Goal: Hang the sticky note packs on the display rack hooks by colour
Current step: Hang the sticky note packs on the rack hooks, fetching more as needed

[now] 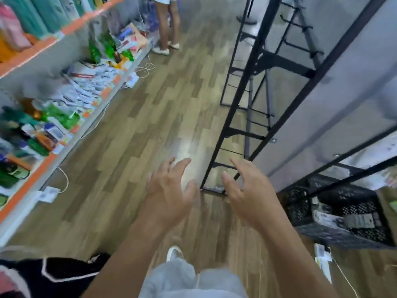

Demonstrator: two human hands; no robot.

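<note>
Wood-plank floor [133, 147] runs between white shop shelving with orange edge strips [43, 45] on the left and a black metal display rack [287, 64] on the right, its black hooks [300, 29] bare where visible. A black plastic mesh crate [354, 203] sits on the floor beside the rack's base and holds pale packaged items [335, 219], too blurred to confirm as sticky note packs. Left hand [169, 190] and right hand [251, 194] hover apart above the floor, fingers [182, 166] spread, holding nothing.
</note>
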